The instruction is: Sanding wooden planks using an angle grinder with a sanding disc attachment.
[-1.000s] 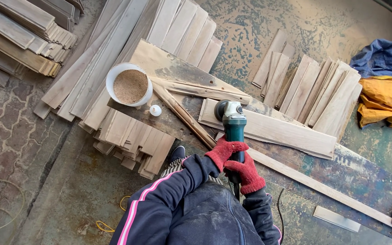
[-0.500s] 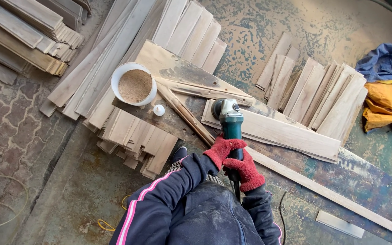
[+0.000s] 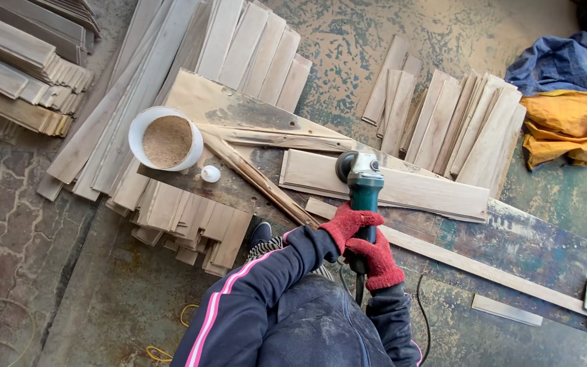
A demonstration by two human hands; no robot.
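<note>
Head view: I see my left hand and right hand, fingers clamped on the grinder, its head resting on a plank atop the surface. At ten o'clock, a bucket and a cap.

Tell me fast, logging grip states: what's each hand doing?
Left hand: closed around the green corded angle grinder.
Right hand: closed around the same grinder's handle.
</note>
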